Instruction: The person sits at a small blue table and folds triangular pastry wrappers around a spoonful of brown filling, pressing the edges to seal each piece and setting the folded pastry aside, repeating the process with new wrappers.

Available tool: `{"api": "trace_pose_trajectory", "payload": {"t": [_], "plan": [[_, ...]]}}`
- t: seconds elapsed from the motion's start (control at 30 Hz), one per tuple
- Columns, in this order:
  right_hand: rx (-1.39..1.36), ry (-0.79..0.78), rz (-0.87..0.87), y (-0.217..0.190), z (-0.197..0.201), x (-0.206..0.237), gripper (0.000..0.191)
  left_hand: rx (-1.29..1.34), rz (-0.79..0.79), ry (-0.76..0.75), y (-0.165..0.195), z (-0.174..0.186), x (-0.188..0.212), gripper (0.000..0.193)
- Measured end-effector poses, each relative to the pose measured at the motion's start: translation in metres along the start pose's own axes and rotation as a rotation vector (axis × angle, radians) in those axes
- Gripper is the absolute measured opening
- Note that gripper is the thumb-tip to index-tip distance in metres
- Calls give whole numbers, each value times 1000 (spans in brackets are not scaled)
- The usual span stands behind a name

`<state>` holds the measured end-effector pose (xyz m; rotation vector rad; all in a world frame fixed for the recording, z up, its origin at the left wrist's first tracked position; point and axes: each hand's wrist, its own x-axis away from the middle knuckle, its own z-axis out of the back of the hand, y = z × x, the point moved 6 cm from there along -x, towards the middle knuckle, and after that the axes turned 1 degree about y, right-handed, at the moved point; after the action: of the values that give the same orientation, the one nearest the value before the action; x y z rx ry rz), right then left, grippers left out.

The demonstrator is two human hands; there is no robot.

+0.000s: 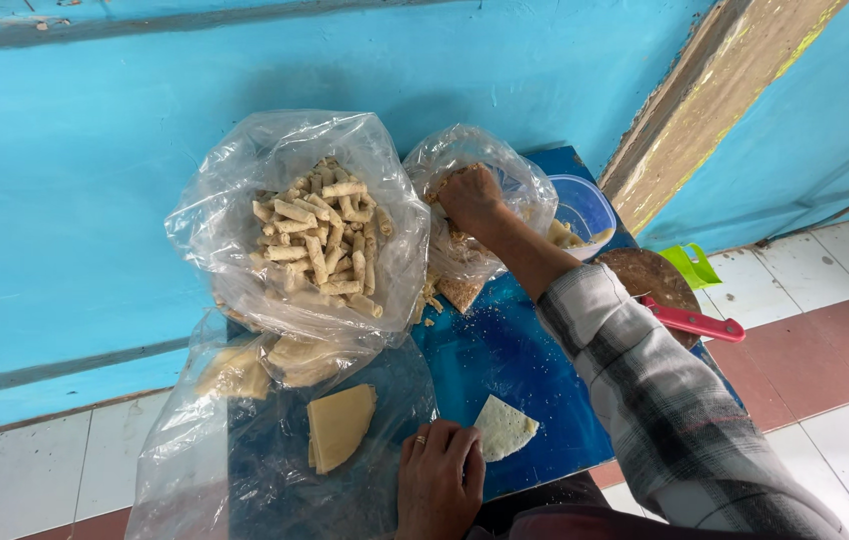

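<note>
Nearest, the left hand [437, 480] lies flat on the blue table [505, 360], fingers together and pressed down, gripping nothing; its fingertips touch the near edge of a pale wedge-shaped wrapper [503, 428] lying just right of it. To the left of that hand, a folded stack of yellowish wrapper sheets [340, 425] rests on a flattened clear plastic bag [195, 450], with more sheets tucked further back under the plastic.

Further off, at the left, a big clear bag [235, 220] stands open, holding a heap of small pale rolls [323, 235]. Loose crumbs lie scattered on the table between the bags.

The right hand [470, 197], on a plaid-sleeved arm, reaches into a smaller clear bag [525, 185] just right of the big one. Its fingers are curled down among crumbly filling; whether they pinch anything I cannot tell.

At the far right sit a clear plastic tub [585, 205], a round wooden board [650, 275] with a red-handled knife [695, 322] across it, and a green plastic piece [693, 265] beyond.
</note>
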<state>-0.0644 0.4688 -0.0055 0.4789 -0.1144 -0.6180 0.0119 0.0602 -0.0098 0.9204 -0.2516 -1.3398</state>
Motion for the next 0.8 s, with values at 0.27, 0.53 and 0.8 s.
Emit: {"api": "trace_pose_trajectory", "payload": {"t": [0.27,0.53,0.8], "plan": [[-50,239,-75,11,6,7,6,9,17,-60,-6,-10,0,15],[-515,42,-199,5,7,25,19,29,31,-35,-6,-10,4,16],[-592,433,-371,24,55,114,27,9,9,-31,-1,2,-2,15]]}}
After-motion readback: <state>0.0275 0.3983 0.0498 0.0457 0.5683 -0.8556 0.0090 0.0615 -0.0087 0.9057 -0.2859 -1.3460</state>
